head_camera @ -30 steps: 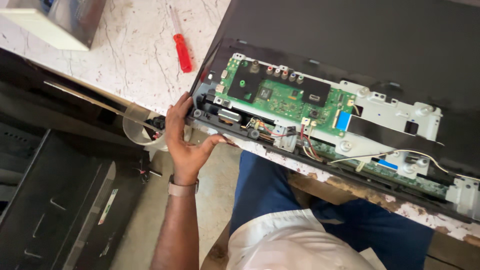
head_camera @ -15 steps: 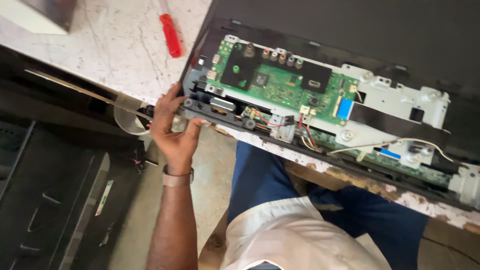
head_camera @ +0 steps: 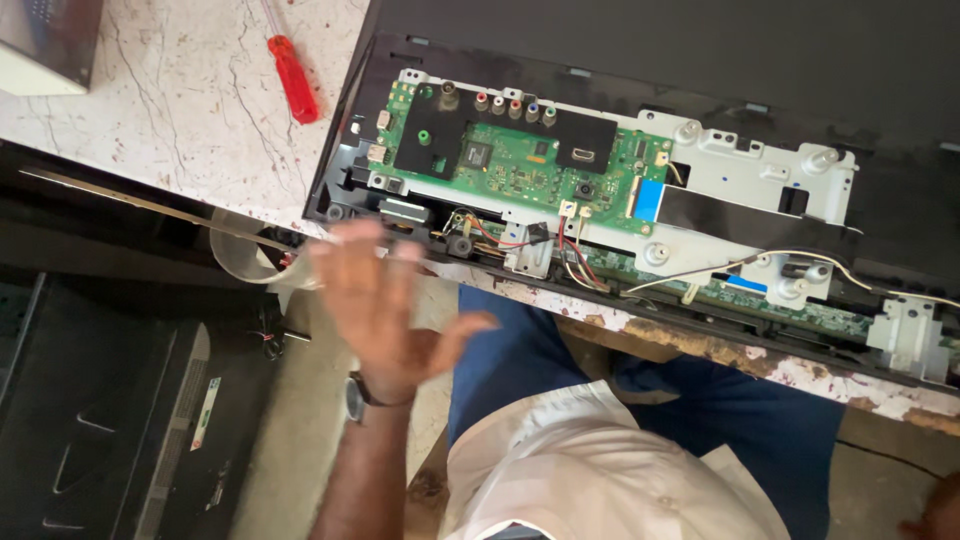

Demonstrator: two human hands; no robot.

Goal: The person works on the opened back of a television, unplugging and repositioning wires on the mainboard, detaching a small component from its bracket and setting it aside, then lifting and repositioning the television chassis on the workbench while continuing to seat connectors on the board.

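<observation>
An opened flat-screen set (head_camera: 620, 50) lies back-up on a marble tabletop (head_camera: 170, 130), its lower edge overhanging toward me. A green circuit board (head_camera: 520, 170) with coloured sockets sits on it beside a silver metal bracket (head_camera: 745, 170) and loose wires (head_camera: 570, 255). My left hand (head_camera: 385, 310), blurred, hovers open just below the set's near left corner, holding nothing and apart from it. A wristwatch (head_camera: 355, 398) is on that wrist. A dark sliver at the bottom right corner (head_camera: 935, 515) may be my right hand; its state is unclear.
A red-handled screwdriver (head_camera: 293, 75) lies on the marble left of the set. A boxy object (head_camera: 45, 45) sits at the top left. Black panels (head_camera: 90, 420) lean on the floor at left. A pale ribbon loop (head_camera: 240, 262) hangs by the table edge.
My left hand gripped the set's near left corner before; it has let go and dropped slightly, fingers spread. The set appears shifted left in view.
</observation>
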